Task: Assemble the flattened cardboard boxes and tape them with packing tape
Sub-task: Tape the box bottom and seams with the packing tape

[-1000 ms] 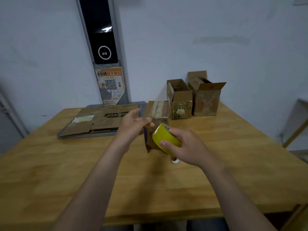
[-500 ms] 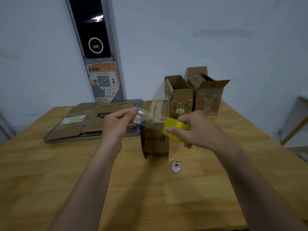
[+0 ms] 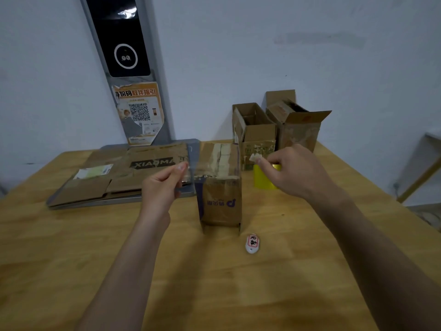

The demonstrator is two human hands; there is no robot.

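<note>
A small brown cardboard box (image 3: 220, 204) stands upright in the middle of the wooden table (image 3: 71, 247). My left hand (image 3: 162, 187) pinches the free end of a clear tape strip (image 3: 193, 170) just left of the box top. My right hand (image 3: 298, 173) grips the yellow tape roll (image 3: 262, 179) to the right of the box. The strip stretches between both hands, over the box's closed top flaps.
Flattened cardboard boxes (image 3: 124, 175) lie on a grey tray (image 3: 107, 201) at the back left. Two open assembled boxes (image 3: 257, 134) (image 3: 298, 126) stand by the wall. A small white tag (image 3: 252, 243) lies in front of the box. A grey panel (image 3: 133, 68) leans on the wall.
My hands have drawn apart, pulling a strip of tape out from the roll. The roll moved right of the box, and my left hand moved left with the tape end.
</note>
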